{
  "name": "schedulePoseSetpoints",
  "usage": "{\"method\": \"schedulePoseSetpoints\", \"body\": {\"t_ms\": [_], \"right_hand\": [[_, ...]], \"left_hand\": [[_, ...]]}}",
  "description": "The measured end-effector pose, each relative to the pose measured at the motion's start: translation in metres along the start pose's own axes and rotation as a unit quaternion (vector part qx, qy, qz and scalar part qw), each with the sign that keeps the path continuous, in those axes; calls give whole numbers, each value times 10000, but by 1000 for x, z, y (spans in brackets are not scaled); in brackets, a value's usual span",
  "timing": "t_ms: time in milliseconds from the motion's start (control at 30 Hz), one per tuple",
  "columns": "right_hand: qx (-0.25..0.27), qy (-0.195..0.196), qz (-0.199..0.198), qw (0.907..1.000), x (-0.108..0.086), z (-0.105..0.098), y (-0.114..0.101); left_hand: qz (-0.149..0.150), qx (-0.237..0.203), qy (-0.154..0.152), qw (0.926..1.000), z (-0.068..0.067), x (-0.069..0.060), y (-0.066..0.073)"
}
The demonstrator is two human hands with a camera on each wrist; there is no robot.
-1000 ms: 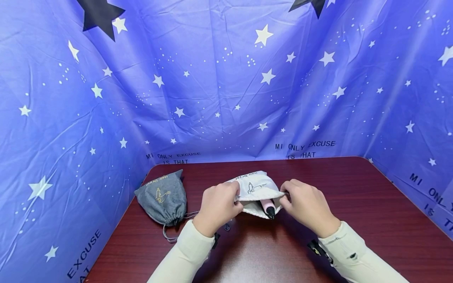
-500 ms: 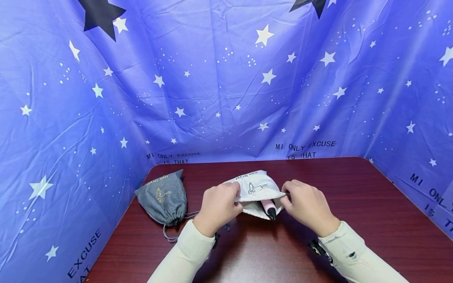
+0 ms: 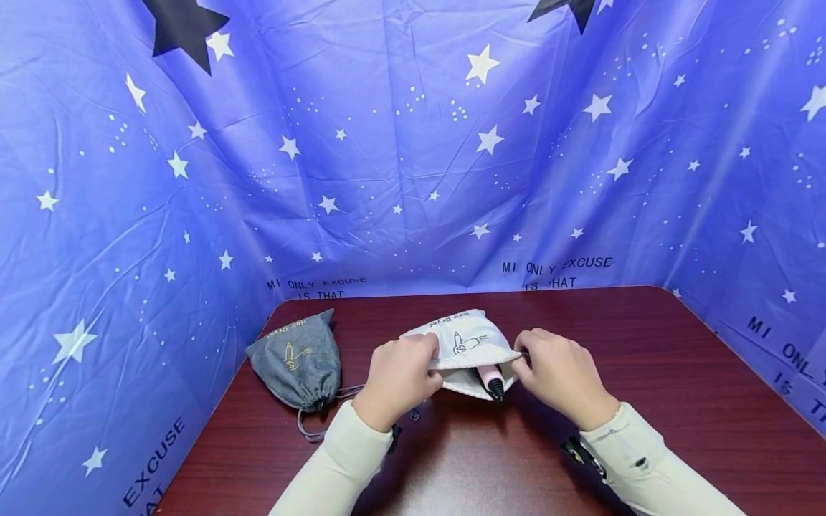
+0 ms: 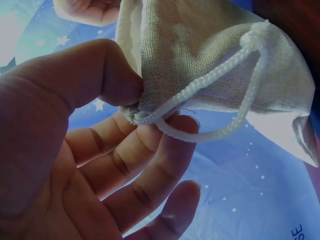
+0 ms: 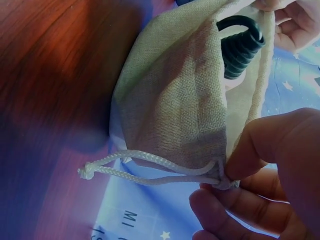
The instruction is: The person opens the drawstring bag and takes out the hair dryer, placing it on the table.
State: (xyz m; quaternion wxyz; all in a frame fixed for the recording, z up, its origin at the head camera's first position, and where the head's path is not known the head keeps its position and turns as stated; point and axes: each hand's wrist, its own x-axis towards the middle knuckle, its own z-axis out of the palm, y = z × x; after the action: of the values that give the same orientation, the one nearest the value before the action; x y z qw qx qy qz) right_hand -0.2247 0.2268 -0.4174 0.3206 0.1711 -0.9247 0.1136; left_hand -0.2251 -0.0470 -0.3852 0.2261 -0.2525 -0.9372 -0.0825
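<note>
A white drawstring bag (image 3: pixel 474 344) printed "Hair Dryer" is held with its mouth spread toward the person. The left hand (image 3: pixel 400 373) pinches the left corner of the mouth, and the right hand (image 3: pixel 564 373) pinches the right corner. Inside, the pink handle (image 3: pixel 490 376) of a device shows, its black ribbed end (image 3: pixel 495 389) at the mouth. The rest of it is hidden in the cloth. A knotted white cord (image 4: pixel 210 75) loops from the corner by the left fingers (image 4: pixel 170 160); another cord (image 5: pixel 145 157) hangs by the right fingers (image 5: pixel 260 200).
On the dark red wooden table (image 3: pixel 490 473), a grey drawstring bag (image 3: pixel 300 362) with gold print lies to the left, its cords reaching toward the left forearm. A blue curtain (image 3: pixel 400 143) with white stars surrounds the table's back and sides.
</note>
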Motion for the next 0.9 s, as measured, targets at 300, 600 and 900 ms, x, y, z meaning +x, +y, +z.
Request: {"method": "schedulePoseSetpoints", "body": {"t_ms": [300,600,900], "right_hand": [[20,-57,36,10000,0,2,1],[71,-108,67,9999,-1,4,2],[71,-214,133,9997,-2,8,6]], "left_hand": [[-19,12,-139,9999,2,0,-1],[-25,27,-337,9994,5,0,-2],[-17,-44,-657,9978,8,0,1]]}}
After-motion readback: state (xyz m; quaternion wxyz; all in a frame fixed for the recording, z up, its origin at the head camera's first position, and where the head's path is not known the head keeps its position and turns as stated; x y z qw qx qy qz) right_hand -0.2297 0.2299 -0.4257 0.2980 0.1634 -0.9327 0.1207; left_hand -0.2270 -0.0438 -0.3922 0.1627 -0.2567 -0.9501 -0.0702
